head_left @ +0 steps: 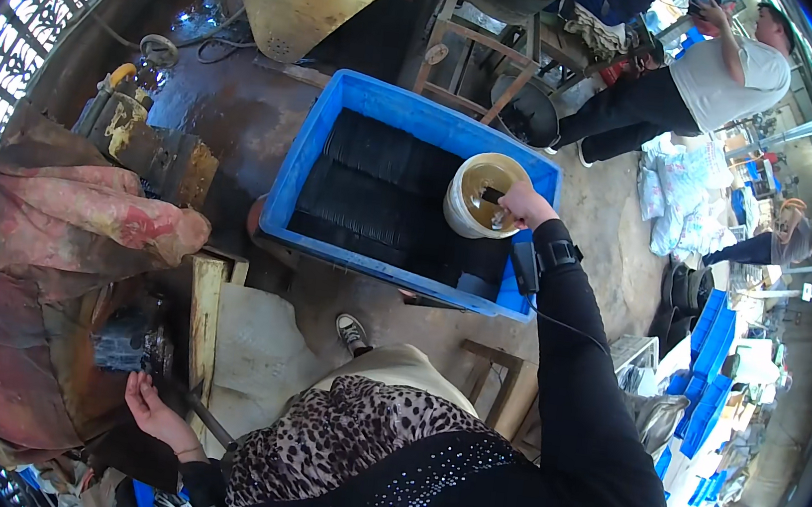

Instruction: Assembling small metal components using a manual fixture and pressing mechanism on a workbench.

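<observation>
My right hand point(527, 205) reaches over a round cream bucket point(453, 209) of murky yellowish liquid. Its fingers are closed on a small black flat piece point(492, 194) at the liquid. The bucket stands inside a blue plastic crate point(277, 201), on rows of tightly stacked thin black pieces point(364, 184). At the lower left, my left hand point(155, 413) is open and empty, palm partly up, fingers loosely stretched. Its fingertips are close to a wet grey metal part point(120, 349) of a cloth-draped machine.
Stained red-brown cloth point(49, 313) covers the machine at left, beside a wooden post point(204, 321). A wooden stool point(493, 369) stands below the crate. Beyond it, a person in a white shirt point(731, 80) stands near pale sacks point(678, 199). Blue crates point(706, 388) line the right side.
</observation>
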A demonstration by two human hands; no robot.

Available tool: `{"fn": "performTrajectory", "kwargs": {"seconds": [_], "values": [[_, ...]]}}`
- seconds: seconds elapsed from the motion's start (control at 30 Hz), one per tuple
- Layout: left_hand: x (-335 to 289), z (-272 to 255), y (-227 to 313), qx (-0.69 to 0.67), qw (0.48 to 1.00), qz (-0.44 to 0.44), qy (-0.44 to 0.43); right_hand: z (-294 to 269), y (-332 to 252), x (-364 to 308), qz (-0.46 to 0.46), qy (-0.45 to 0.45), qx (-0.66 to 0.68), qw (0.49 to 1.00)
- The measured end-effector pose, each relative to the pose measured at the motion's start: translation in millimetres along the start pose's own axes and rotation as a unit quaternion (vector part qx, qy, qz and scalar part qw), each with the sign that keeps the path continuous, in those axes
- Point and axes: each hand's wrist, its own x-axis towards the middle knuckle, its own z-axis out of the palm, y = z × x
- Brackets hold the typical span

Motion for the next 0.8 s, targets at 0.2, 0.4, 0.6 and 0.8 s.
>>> {"fn": "performTrajectory", "kwargs": {"seconds": [0.2, 0.4, 0.6, 0.8], "values": [[0.4, 4.8, 6.7, -0.004, 1.0, 0.002, -0.016, 3.4, -4.4, -14.0, -0.002, -0.01, 0.035, 0.999], [-0.4, -0.2, 3.6, -0.01, 1.0, 0.003, -0.018, 9.3, -11.0, -56.2, 0.072, 0.011, 0.313, 0.947], [-0.6, 5.2, 2.2, -0.027, 0.999, 0.006, -0.018, 53.5, -18.4, -81.5, 0.064, -0.013, 0.815, 0.576], [-0.8, 4.4, 3.9, 0.003, 0.999, 0.027, -0.017, 134.5, -112.3, -37.6, -0.06, 0.099, 0.619, 0.776]]}}
